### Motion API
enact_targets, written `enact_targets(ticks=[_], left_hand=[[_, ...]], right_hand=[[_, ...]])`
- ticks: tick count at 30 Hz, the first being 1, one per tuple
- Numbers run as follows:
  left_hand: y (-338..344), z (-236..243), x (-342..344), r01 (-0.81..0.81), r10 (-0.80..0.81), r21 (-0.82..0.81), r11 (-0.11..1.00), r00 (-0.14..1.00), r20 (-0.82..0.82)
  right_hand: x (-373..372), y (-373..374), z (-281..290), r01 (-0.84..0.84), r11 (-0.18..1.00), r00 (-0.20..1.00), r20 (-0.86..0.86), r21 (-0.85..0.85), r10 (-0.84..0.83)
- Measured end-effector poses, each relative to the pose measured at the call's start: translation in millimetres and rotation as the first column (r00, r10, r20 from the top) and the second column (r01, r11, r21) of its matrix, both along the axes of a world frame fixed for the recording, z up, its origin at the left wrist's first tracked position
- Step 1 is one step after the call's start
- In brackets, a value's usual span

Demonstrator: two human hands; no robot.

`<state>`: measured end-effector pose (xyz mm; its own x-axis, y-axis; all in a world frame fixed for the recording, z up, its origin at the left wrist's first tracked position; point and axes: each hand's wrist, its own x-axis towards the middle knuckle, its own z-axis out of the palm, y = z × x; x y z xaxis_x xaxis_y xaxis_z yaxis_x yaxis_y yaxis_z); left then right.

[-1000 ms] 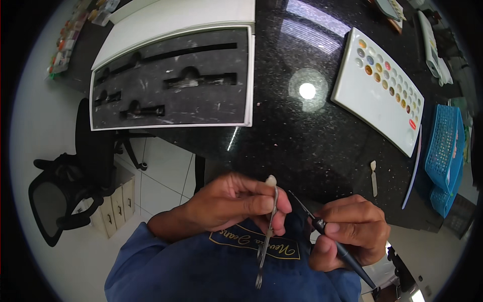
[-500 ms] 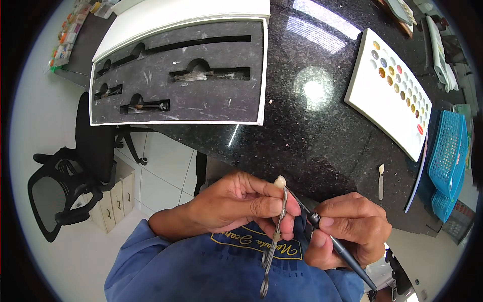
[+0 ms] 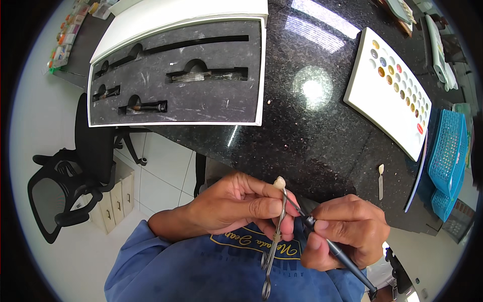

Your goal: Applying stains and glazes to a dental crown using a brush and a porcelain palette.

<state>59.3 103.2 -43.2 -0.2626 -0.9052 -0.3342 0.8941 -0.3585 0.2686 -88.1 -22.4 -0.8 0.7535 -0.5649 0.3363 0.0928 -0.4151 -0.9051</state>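
My left hand [image 3: 249, 204] is closed around slim metal locking forceps [image 3: 274, 239], their ring handles pointing down toward my shirt. At the upper end of the forceps sits a small cream-coloured tooth crown [image 3: 279, 182], just beyond my fingertips. A fine brush with a dark grey handle [image 3: 347, 259] is pinched in my right hand [image 3: 349, 229]. The brush's thin end points up and left to just below the crown, beside the forceps. Whether its tip touches anything is too small to tell.
An open white case [image 3: 262, 75] with black foam slots stands on the black speckled counter [image 3: 297, 138]. To the right are a white palette with coloured wells [image 3: 377, 110], a tooth shade tab [image 3: 381, 186] and blue baskets [image 3: 445, 151]. A black chair [image 3: 55, 191] stands at left.
My right hand and the brush have shifted slightly left, and the brush's thin end now lies a little lower beside the forceps. My left hand has hardly moved.
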Motion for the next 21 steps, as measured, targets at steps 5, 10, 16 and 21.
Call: enact_targets(ticks=[5, 10, 16, 21], left_hand=[[-0.6, 0.2, -1.2, -0.007, 0.007, 0.0, 1.0, 1.0, -0.018], [0.2, 1.8, 0.6, 0.005, -0.005, 0.013, 1.0, 1.0, 0.0], [0.1, 1.0, 0.0, 0.001, -0.001, 0.011, 1.0, 1.0, 0.003], [-0.2, 2.1, 0.8, 0.01, -0.011, 0.024, 1.0, 1.0, 0.026]], right_hand=[[-0.4, -0.9, 1.5, -0.025, 1.0, 1.0, 0.002, -0.015, 0.025], [-0.6, -0.6, -0.2, 0.035, 0.999, 0.999, 0.005, -0.028, -0.035], [-0.1, 0.5, -1.8, 0.042, 0.999, 0.999, 0.013, -0.024, -0.041], [0.3, -0.8, -0.6, 0.031, 0.999, 0.999, 0.015, -0.029, -0.031]])
